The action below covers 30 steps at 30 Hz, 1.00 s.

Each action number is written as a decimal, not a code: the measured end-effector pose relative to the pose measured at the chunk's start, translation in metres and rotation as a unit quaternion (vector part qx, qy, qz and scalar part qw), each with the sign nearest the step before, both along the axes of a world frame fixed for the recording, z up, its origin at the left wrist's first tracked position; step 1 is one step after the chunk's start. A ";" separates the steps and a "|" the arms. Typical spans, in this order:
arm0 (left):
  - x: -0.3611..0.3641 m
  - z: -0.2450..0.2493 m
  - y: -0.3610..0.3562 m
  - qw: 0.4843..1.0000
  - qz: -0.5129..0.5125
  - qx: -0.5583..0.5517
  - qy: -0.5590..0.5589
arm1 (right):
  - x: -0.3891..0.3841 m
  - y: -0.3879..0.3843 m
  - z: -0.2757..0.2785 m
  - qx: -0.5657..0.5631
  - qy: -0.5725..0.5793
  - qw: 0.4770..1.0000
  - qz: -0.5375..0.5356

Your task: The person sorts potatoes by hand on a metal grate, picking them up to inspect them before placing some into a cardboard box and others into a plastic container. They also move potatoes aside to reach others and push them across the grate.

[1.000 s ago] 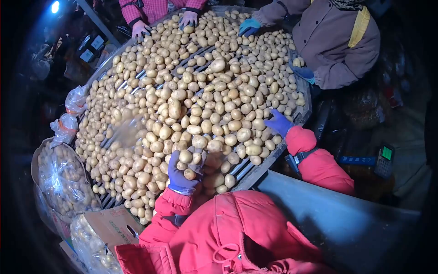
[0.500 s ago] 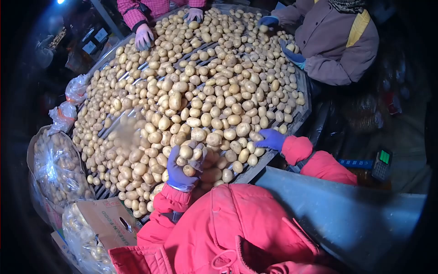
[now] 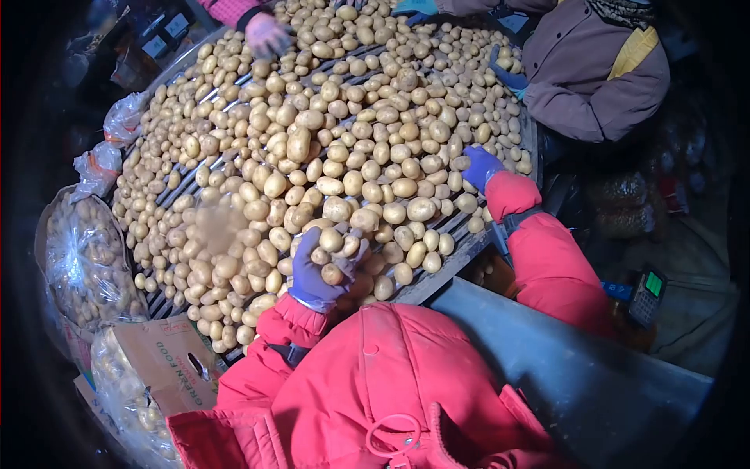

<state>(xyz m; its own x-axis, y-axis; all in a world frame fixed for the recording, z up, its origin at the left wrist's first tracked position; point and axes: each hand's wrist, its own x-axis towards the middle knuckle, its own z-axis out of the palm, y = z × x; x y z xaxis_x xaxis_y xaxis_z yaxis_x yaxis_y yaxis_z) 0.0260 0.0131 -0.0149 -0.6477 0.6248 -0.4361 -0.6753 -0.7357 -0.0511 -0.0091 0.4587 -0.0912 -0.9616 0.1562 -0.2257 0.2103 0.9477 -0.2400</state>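
Several potatoes [image 3: 331, 239] are cupped in my left hand [image 3: 311, 273], which wears a purple glove and is closed around them, palm up, over the near edge of the pile. My right hand [image 3: 483, 167], gloved the same way, reaches to the right side of the pile. Its fingers are bent around a potato [image 3: 461, 163] at the fingertips, partly covered by the glove. Under and around both hands, loose potatoes [image 3: 375, 191] of mixed sizes cover a slatted table [image 3: 451, 264].
Across the table are a co-worker's pink-gloved hand [image 3: 268, 36] and another co-worker's blue-gloved hand [image 3: 509, 76]. Bagged potatoes [image 3: 90, 262] and a cardboard box [image 3: 166, 359] stand at the left. A grey-blue bin [image 3: 562, 367] sits before me; a device with a green display [image 3: 647, 297] is at right.
My right hand has moved away from me along the table's right side. My left hand still holds potatoes in nearly the same place. The co-workers' hands have shifted, and the view has tilted slightly.
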 end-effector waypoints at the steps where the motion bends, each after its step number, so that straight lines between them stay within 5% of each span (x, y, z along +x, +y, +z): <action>1: 0.000 0.000 0.002 1.000 0.003 0.007 0.007 | -0.001 0.000 -0.005 0.012 -0.031 0.999 -0.002; 3: 0.002 -0.003 0.005 0.999 -0.016 0.027 0.039 | 0.007 0.003 -0.013 -0.013 0.002 1.000 -0.011; 6: 0.009 -0.030 0.003 0.975 -0.079 -0.141 0.150 | 0.016 -0.014 -0.002 -0.123 0.030 0.992 -0.003; 9: 0.008 -0.010 0.016 0.997 -0.036 0.048 0.042 | 0.029 -0.056 0.064 -0.261 0.048 0.964 0.014; 12: 0.008 0.010 0.038 0.987 -0.016 0.121 0.107 | 0.041 -0.121 0.116 -0.415 0.039 0.905 0.082; 14: 0.003 0.010 0.043 0.985 -0.005 0.126 0.114 | 0.041 -0.162 0.137 -0.336 0.100 0.912 0.212; 16: -0.004 -0.004 0.041 0.991 0.007 0.076 0.109 | 0.035 -0.188 0.143 -0.253 0.035 0.928 0.272; 20: -0.018 -0.007 0.036 0.994 0.050 -0.007 0.101 | 0.033 -0.204 0.145 -0.278 0.127 0.901 0.306; 22: -0.014 -0.024 0.030 0.951 -0.011 -0.139 0.276 | 0.034 -0.202 0.140 -0.284 0.165 0.883 0.336; 25: -0.014 -0.027 0.035 0.964 0.001 0.000 0.264 | 0.034 -0.193 0.125 -0.211 0.170 0.888 0.371; 28: -0.007 -0.040 0.030 0.926 -0.031 -0.196 0.321 | 0.031 -0.191 0.124 -0.220 0.189 0.865 0.410; 29: -0.006 -0.044 0.026 0.870 -0.060 -0.296 0.390 | 0.029 -0.192 0.125 -0.237 0.199 0.852 0.423; 30: -0.006 -0.037 0.026 0.885 -0.060 -0.283 0.364 | 0.023 -0.188 0.124 -0.275 0.193 0.871 0.359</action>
